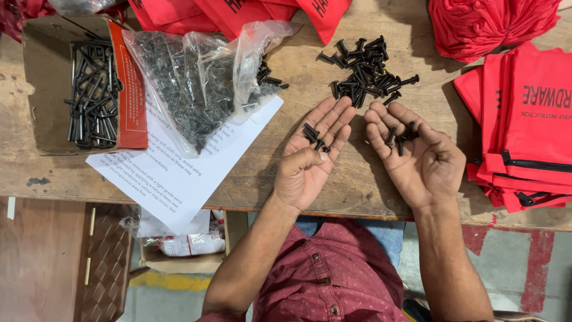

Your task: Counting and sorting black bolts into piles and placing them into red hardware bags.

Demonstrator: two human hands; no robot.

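Here, the left hand (310, 158) lies palm up, open, with a few black screws (313, 136) resting on its fingers. Just beside it, the right hand (417, 155) is likewise open, cradling several screws (400, 138). Beyond both fingertips, a screw pile (366, 68) sits on the wooden table (298, 89).

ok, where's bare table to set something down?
Bare wood shows between the paper sheet and the left hand, and between the screw pile and the red pouches. It is crowded at left: the cardboard box and the plastic bag.
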